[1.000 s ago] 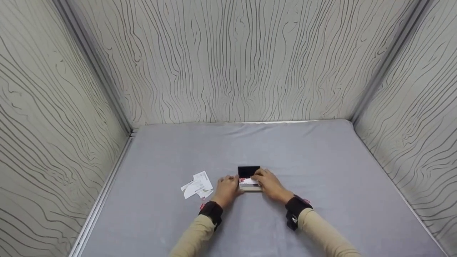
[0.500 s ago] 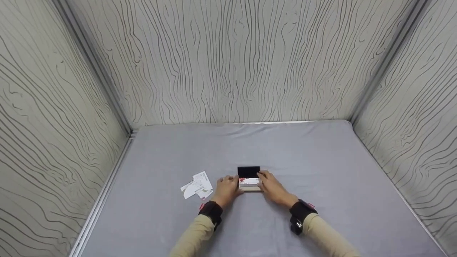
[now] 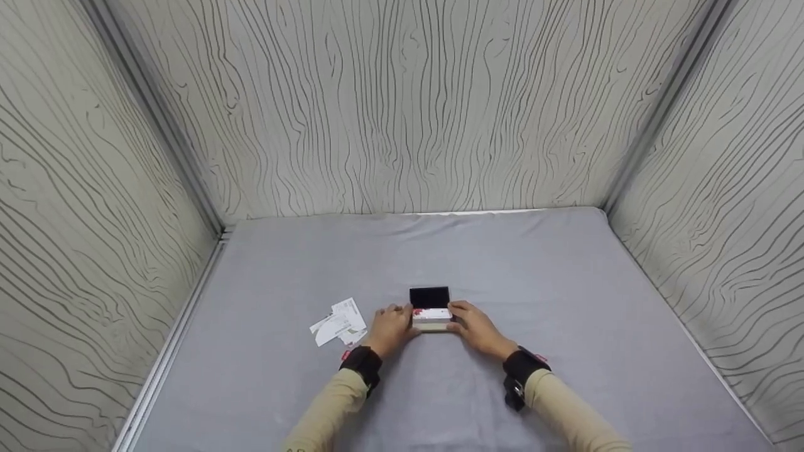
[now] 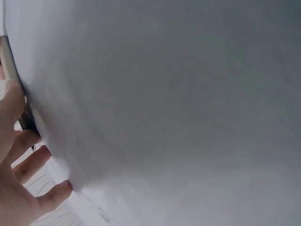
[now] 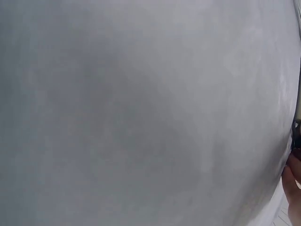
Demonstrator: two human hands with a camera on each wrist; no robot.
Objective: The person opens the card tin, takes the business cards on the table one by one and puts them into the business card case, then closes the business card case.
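In the head view, a small card case (image 3: 431, 327) with a pale front lies on the cloth, its black-lined lid (image 3: 429, 297) raised at the back. White cards (image 3: 434, 313) with a red pattern at one end fill it. My left hand (image 3: 391, 328) grips the left side, thumb at the front corner and fingers farther back. On the opposite side my right hand (image 3: 478, 329) holds the case between thumb and fingers. The left wrist view catches the case's edge (image 4: 10, 63) beside the left thumb; in the right wrist view only a few right fingers (image 5: 292, 183) show.
Several loose white cards (image 3: 339, 323) lie overlapping to the left of my left hand. Grey cloth (image 3: 534, 263) covers the table, with slight creases near the back. Wood-grain-patterned panels (image 3: 402, 107) wall in the back and both sides.
My right fingers have drawn back from over the cards to the right side of the case. My left hand keeps its hold at the left side. The whole head view has shifted slightly.
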